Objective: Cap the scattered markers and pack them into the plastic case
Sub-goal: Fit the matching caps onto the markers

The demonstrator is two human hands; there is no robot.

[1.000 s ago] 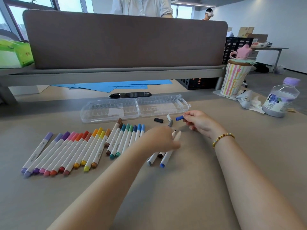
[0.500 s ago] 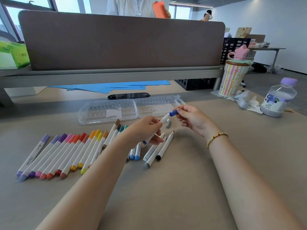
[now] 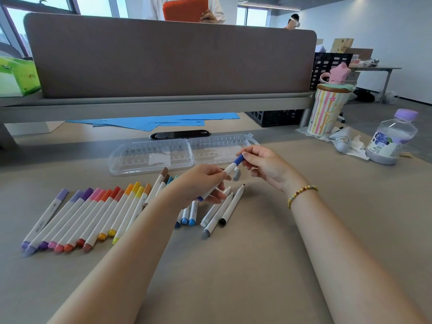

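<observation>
- Head view, hands: left hand [image 3: 198,183] grasps the white barrel of a marker [image 3: 228,170] above the bench [image 3: 257,265], thumb and fingers curled round it. Right hand [image 3: 264,164] pinches the blue cap [image 3: 238,159] at the far end of that marker; cap and barrel meet, but whether the cap is fully seated cannot be told.
- Head view, case: clear plastic case [image 3: 182,153] lies open and flat on the bench, just beyond the hands, both halves showing ribbed slots with no markers in them.
- Head view, capped markers: row of capped markers [image 3: 88,216] lies side by side on the left, running from purple through pink, red and orange to yellow; brown, teal and blue ones continue to the right, partly hidden under the left forearm.
- Head view, uncapped markers: three uncapped markers [image 3: 222,206] lie near the left hand, tips pointing far, with grey and black end plugs at their near ends.
- Head view, loose cap: grey cap [image 3: 236,175] rests on the bench below the held marker.
- Head view, surroundings: striped cup [image 3: 327,108] and bottle [image 3: 390,141] stand at the far right; black phone [image 3: 180,134] lies just beyond the case.
</observation>
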